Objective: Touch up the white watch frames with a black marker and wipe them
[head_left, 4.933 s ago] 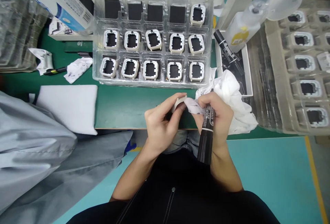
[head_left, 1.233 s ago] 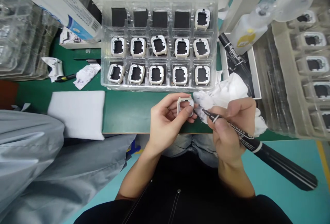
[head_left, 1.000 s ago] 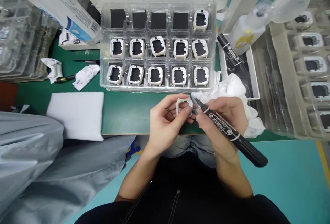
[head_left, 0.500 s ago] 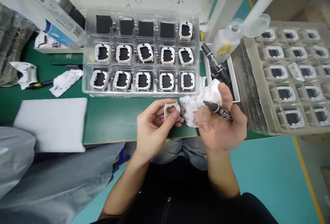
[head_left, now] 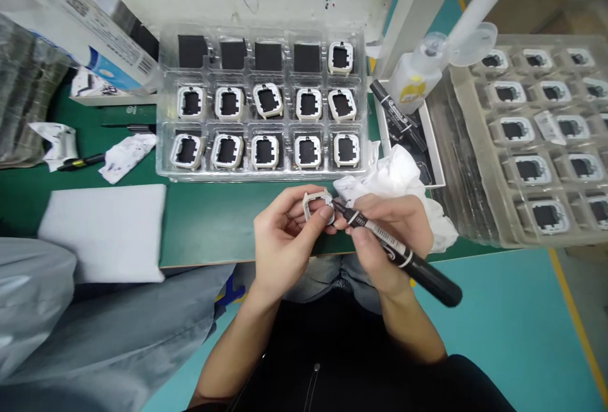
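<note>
My left hand (head_left: 289, 235) pinches a small cream, square watch-case frame (head_left: 311, 197) between thumb and fingers, above the table's front edge. In my right hand (head_left: 394, 231) is a black marker pen (head_left: 396, 249), its tip pointing left against or very near the frame's right side. Whether the tip touches is hard to see. Behind my hands lies a clear plastic tray (head_left: 261, 174) with similar frames in its two nearer rows. Its far row holds one frame at the right and black squares in the other pockets. Crumpled white tissue (head_left: 401, 168) lies behind my right hand.
More frames sit in stacked trays (head_left: 503, 197) on the right. A white box (head_left: 436, 171) holds markers beside a bottle (head_left: 415, 80). A white foam sheet (head_left: 104, 231), stained tissue (head_left: 127, 157) and a plastic pack (head_left: 102, 38) are at left. Another person's grey clothing (head_left: 118, 330) shows lower left.
My right hand has swung the marker round and brought its tip left to the frame. The tissue is now out of the right hand, on the table. My left hand keeps its hold.
</note>
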The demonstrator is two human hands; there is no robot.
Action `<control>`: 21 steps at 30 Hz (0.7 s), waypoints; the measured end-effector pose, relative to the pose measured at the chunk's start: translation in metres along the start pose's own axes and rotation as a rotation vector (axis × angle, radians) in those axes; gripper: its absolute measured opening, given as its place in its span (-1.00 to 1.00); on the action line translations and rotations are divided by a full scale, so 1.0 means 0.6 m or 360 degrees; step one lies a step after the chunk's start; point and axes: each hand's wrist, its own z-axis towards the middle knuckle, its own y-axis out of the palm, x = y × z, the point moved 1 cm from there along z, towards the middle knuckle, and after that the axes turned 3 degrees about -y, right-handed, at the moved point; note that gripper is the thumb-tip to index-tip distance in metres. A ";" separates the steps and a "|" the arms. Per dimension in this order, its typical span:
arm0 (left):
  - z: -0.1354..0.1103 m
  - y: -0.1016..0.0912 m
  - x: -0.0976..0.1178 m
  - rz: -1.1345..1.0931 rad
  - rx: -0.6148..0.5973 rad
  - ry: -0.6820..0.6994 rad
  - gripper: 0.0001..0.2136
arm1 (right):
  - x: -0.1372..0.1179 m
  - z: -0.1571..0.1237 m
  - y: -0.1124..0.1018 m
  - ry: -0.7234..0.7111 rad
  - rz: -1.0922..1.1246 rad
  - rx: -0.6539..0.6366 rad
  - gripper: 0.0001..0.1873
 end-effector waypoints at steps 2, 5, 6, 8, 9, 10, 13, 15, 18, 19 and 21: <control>0.000 -0.002 -0.003 0.0030 0.0004 0.0042 -0.72 | -0.002 -0.001 0.007 -0.0149 -0.0092 -0.0038 -0.77; -0.001 -0.003 -0.007 0.0101 0.0019 0.0089 -0.77 | -0.003 -0.004 0.008 -0.0214 -0.0205 -0.0060 -0.70; -0.001 -0.003 -0.008 0.0127 0.0020 0.0104 -0.79 | -0.003 -0.006 0.008 -0.0205 -0.0235 -0.0049 -0.69; -0.002 -0.002 -0.009 0.0170 0.0013 0.0145 -0.82 | -0.004 -0.010 0.007 -0.0184 -0.0285 -0.0009 -0.69; -0.002 -0.001 -0.010 0.0197 0.0008 0.0165 -0.84 | -0.004 -0.011 0.007 -0.0175 -0.0303 0.0009 -0.69; -0.003 -0.001 -0.010 0.0230 0.0005 0.0182 -0.85 | -0.005 -0.012 0.007 -0.0173 -0.0317 0.0022 -0.70; -0.006 -0.001 -0.011 0.0354 0.0004 0.0229 -0.86 | -0.008 -0.012 0.008 -0.0203 -0.0376 0.0036 -0.70; -0.010 -0.001 -0.012 0.0423 0.0013 0.0255 -0.85 | -0.009 -0.012 0.008 -0.0206 -0.0433 0.0045 -0.68; -0.015 -0.003 -0.014 0.0498 0.0052 0.0282 -0.82 | -0.010 -0.012 0.006 -0.0173 -0.0478 0.0017 -0.66; -0.016 -0.003 -0.015 0.0520 0.0069 0.0286 -0.82 | -0.011 -0.011 0.006 -0.0168 -0.0480 -0.0002 -0.66; -0.018 -0.004 -0.016 0.0560 0.0097 0.0296 -0.82 | -0.013 -0.011 0.005 -0.0165 -0.0475 -0.0019 -0.68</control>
